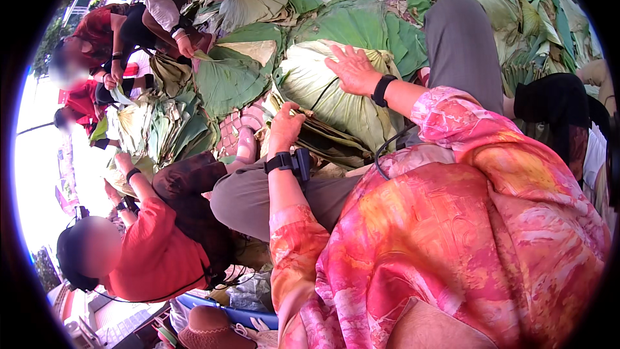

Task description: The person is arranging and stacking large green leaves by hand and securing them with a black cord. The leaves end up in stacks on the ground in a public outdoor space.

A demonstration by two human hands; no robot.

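Note:
A stack of large dried lotus leaves (336,130) lies in front of my knees, a pale yellow-green leaf (316,71) on top. My right hand (354,71) rests on this pale leaf with its fingers spread. At the stack's near left edge is my left hand (285,128), its fingers curled by the leaf rims; it seems to pinch the pale leaf's edge, though its fingertips are partly hidden. Darker, browner leaf edges show in layers below. Green lotus leaves (352,22) lie flat just beyond the stack.
More leaf piles lie at the far right (516,19) and on the left (161,123). Co-workers sit close on the left, one in a red shirt (158,249); another's hand (185,45) reaches toward a green leaf (232,77). A blue tub (226,310) stands at lower left. Brick paving (242,123) shows between piles.

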